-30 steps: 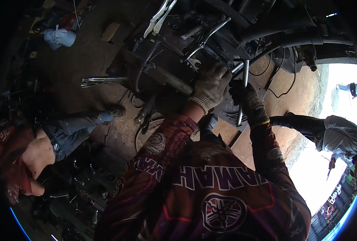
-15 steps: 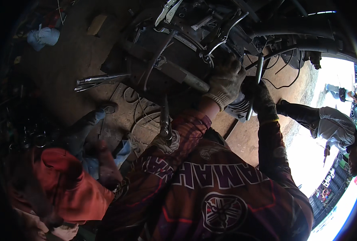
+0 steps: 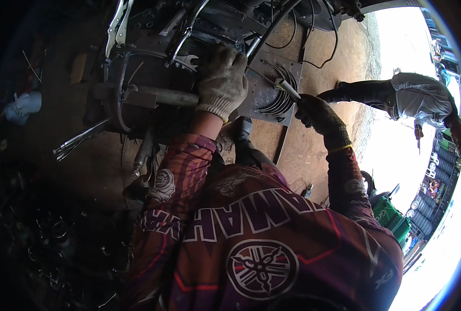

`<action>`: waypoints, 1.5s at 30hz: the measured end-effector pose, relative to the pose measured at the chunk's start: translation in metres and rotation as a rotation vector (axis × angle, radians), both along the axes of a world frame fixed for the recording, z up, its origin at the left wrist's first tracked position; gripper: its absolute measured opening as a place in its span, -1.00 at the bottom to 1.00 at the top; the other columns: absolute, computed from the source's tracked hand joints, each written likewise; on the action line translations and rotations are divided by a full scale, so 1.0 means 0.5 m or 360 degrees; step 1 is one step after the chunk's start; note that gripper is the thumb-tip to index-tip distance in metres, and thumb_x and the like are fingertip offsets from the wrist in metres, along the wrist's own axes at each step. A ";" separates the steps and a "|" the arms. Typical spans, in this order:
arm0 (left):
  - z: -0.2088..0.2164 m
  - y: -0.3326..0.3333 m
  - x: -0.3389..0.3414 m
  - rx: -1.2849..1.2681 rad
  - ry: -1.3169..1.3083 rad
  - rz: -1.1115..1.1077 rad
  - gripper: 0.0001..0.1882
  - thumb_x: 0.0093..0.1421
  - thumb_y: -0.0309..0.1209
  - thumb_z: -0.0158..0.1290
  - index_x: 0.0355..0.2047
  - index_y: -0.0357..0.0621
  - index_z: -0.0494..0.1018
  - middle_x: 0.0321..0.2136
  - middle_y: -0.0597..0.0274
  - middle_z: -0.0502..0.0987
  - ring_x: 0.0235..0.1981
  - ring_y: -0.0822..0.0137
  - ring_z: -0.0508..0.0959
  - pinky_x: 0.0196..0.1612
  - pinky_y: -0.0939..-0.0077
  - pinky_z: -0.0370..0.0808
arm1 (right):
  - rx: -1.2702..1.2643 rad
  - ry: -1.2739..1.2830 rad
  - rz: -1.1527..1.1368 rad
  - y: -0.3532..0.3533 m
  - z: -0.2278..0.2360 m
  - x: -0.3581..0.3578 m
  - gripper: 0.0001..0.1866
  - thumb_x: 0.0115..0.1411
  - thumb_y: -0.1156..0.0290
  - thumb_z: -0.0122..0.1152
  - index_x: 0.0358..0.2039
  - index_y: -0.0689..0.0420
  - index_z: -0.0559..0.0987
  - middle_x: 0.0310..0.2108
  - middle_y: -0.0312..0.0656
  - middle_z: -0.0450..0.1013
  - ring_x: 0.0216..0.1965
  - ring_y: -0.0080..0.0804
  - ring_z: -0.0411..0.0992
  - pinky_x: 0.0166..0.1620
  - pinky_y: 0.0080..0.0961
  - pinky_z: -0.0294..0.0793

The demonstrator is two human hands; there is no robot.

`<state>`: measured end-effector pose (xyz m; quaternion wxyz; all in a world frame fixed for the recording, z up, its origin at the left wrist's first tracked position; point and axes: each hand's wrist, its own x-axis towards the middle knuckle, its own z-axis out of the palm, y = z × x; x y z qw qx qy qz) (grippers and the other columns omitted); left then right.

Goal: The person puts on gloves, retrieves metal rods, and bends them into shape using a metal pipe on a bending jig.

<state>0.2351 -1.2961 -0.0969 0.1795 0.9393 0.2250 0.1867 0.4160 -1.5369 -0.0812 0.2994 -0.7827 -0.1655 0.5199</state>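
Observation:
My left hand [image 3: 222, 83], in a knitted work glove, is closed over the dark metal assembly; whatever it grips is hidden. Beside it show the end of a steel pipe [image 3: 171, 97] and the open jaw of a wrench [image 3: 189, 62]. My right hand [image 3: 321, 118], in a darker glove, is closed round a tool with a pale, tube-like handle [image 3: 288, 89]. From it a thin rod slants towards my left hand. Below the rod is a grey metal plate [image 3: 248, 106] with several curved rods [image 3: 282, 101] on it.
Locking clamps [image 3: 117, 28] [image 3: 188, 32] sit on the assembly. Slim metal bars [image 3: 77, 141] jut out at left. A black cable [image 3: 334, 39] loops over the floor. At right is another person [image 3: 422, 96], with a green container [image 3: 391, 213] nearer me.
The view has swung right, so the assembly sits further left. The person in red at left has left the picture. My right hand and its tool stand further from my left hand.

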 end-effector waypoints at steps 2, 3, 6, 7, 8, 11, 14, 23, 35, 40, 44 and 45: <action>0.002 -0.001 -0.003 0.0058 -0.0007 -0.0002 -0.70 0.04 -0.40 0.14 -0.17 -0.06 0.48 -0.07 0.12 0.42 0.13 0.02 0.38 0.17 0.10 0.41 | -0.0081 -0.0103 0.0180 0.004 0.019 -0.005 -0.71 0.42 0.18 0.01 -0.14 0.13 0.54 -0.51 -0.32 0.48 -0.57 -0.60 0.38 -0.51 -0.57 0.39; 0.007 -0.001 -0.008 0.0117 -0.0019 0.0018 -0.70 0.05 -0.41 0.12 -0.15 -0.06 0.48 -0.05 0.11 0.42 0.14 0.01 0.38 0.19 0.10 0.41 | -0.0158 -0.0214 0.0384 0.007 0.023 -0.007 -0.70 0.41 0.20 0.03 -0.09 0.17 0.55 -0.49 -0.31 0.49 -0.56 -0.60 0.37 -0.48 -0.59 0.41; 0.009 -0.004 -0.010 0.0076 -0.0006 0.0027 -0.70 0.08 -0.42 0.08 -0.13 -0.07 0.50 -0.04 0.09 0.44 0.15 0.00 0.38 0.21 0.11 0.40 | 0.0063 -0.0141 0.0398 0.008 0.010 -0.008 -0.75 0.40 0.23 0.05 -0.18 0.16 0.53 -0.48 -0.30 0.50 -0.55 -0.60 0.40 -0.48 -0.58 0.42; 0.005 -0.003 -0.008 0.0071 -0.0031 0.0010 -0.69 0.08 -0.42 0.08 -0.12 -0.07 0.51 -0.05 0.09 0.45 0.14 0.00 0.39 0.21 0.12 0.40 | 0.0074 -0.0132 0.0397 0.013 0.008 -0.009 -0.75 0.40 0.23 0.05 -0.18 0.16 0.53 -0.48 -0.30 0.50 -0.55 -0.60 0.40 -0.48 -0.58 0.42; 0.002 -0.003 -0.008 0.0082 -0.0020 0.0013 -0.69 0.08 -0.42 0.08 -0.12 -0.07 0.51 -0.05 0.09 0.45 0.14 0.00 0.39 0.21 0.12 0.40 | 0.0095 -0.0121 0.0434 0.023 0.008 -0.011 -0.74 0.41 0.23 0.05 -0.18 0.17 0.53 -0.48 -0.31 0.50 -0.54 -0.60 0.41 -0.48 -0.57 0.43; 0.003 -0.004 -0.003 0.0112 -0.0049 0.0025 -0.71 0.09 -0.41 0.07 -0.13 -0.08 0.52 -0.08 0.11 0.47 0.12 0.01 0.41 0.20 0.13 0.41 | 0.0292 -0.0132 0.0504 0.039 -0.005 -0.008 -0.74 0.41 0.22 0.05 -0.17 0.17 0.54 -0.48 -0.31 0.50 -0.54 -0.59 0.43 -0.49 -0.57 0.45; 0.024 0.000 -0.014 0.0186 0.0047 0.0055 -0.70 0.13 -0.36 0.05 -0.11 -0.08 0.52 -0.09 0.11 0.49 0.09 0.04 0.44 0.19 0.15 0.42 | 0.0476 -0.0144 0.0681 0.088 0.006 -0.020 -0.76 0.40 0.27 0.04 -0.16 0.17 0.54 -0.49 -0.29 0.49 -0.57 -0.56 0.47 -0.52 -0.55 0.47; 0.167 0.055 0.095 0.0337 0.1518 -0.0452 -0.55 0.23 -0.47 0.01 0.12 0.24 0.48 0.09 0.29 0.48 0.19 0.17 0.44 0.20 0.19 0.46 | 0.0292 0.0526 0.0293 0.148 0.000 -0.017 -0.56 0.39 0.11 0.05 0.08 0.16 0.51 -0.45 -0.18 0.54 -0.62 -0.45 0.49 -0.59 -0.52 0.50; 0.121 0.169 0.090 0.0821 0.1356 -0.1256 -0.43 0.00 -0.38 0.27 0.08 0.20 0.46 0.00 0.41 0.50 0.09 0.31 0.49 0.15 0.31 0.47 | 0.0649 0.1063 -0.0195 0.137 -0.089 -0.075 -0.42 0.33 0.14 0.19 0.23 0.23 0.38 -0.15 -0.17 0.48 -0.16 -0.37 0.53 -0.17 -0.35 0.67; 0.113 0.180 0.089 0.0831 0.1198 -0.1395 -0.54 0.00 -0.35 0.30 -0.03 0.17 0.54 -0.14 0.40 0.57 -0.03 0.29 0.58 0.04 0.31 0.56 | 0.0680 0.1077 -0.0312 0.134 -0.095 -0.111 -0.40 0.31 0.19 0.24 0.27 0.19 0.35 -0.08 -0.16 0.46 -0.12 -0.34 0.52 -0.16 -0.33 0.66; 0.115 0.182 0.087 0.0705 0.1243 -0.1397 -0.53 -0.03 -0.36 0.30 -0.05 0.13 0.55 -0.11 0.45 0.56 0.01 0.32 0.54 0.11 0.31 0.48 | 0.0699 0.1204 -0.0405 0.128 -0.095 -0.153 -0.39 0.31 0.20 0.24 0.29 0.17 0.34 -0.04 -0.17 0.45 -0.10 -0.34 0.51 -0.13 -0.33 0.64; 0.116 0.183 0.086 0.0709 0.1234 -0.1400 -0.54 -0.04 -0.36 0.31 -0.05 0.12 0.55 -0.12 0.46 0.56 0.00 0.32 0.54 0.09 0.31 0.49 | 0.0740 0.1209 -0.0466 0.127 -0.092 -0.164 -0.39 0.31 0.19 0.24 0.29 0.16 0.33 -0.05 -0.18 0.46 -0.09 -0.34 0.51 -0.12 -0.32 0.63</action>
